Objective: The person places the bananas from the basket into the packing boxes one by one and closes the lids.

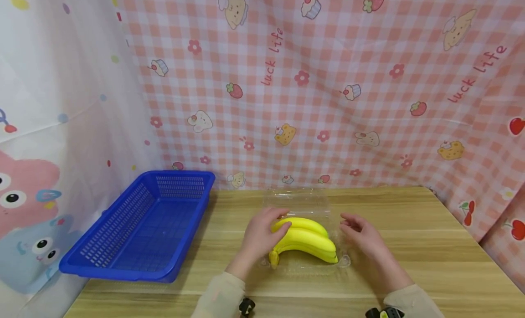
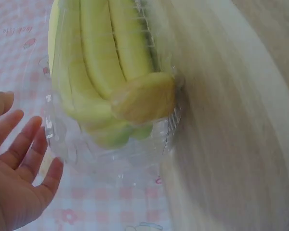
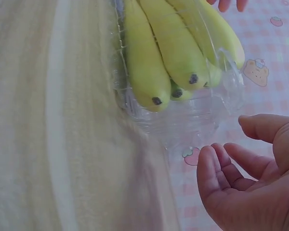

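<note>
A bunch of yellow bananas lies in a clear plastic clamshell box on the table, its lid tipped back toward the curtain. The brownish stem end points left, and the dark tips point right. My left hand hovers at the left side of the bunch; the left wrist view shows its fingers spread, loosely bent and holding nothing. On the other side, my right hand is apart from the box, fingers relaxed and nothing between them.
A blue plastic basket with slotted walls stands on the left part of the wooden table. Behind the table hangs a pink checked curtain, with a white printed one on the left.
</note>
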